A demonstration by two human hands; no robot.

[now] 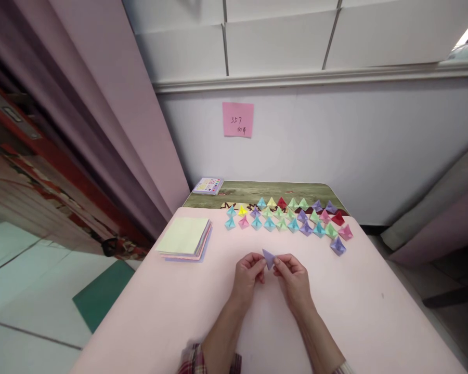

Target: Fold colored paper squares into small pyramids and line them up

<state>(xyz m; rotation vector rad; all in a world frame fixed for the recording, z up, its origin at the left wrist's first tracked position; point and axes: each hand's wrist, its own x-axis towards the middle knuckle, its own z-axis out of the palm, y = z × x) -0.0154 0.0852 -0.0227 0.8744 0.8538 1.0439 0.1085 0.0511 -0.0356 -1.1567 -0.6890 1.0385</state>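
A small folded piece of purple paper is pinched between my two hands above the pink tabletop. My left hand grips its left side between thumb and fingers. At the right edge, my right hand closes on the same paper, thumb on the near face. Beyond my hands, several small folded paper shapes in blue, green, yellow, pink, red and purple stand in rows. A purple folded shape sits closest to my right hand, apart from the rows.
On the left lies a stack of square coloured paper, pale yellow on top. A printed packet rests at the far left corner on a green wood-patterned surface. A pink handwritten note is stuck to the wall behind.
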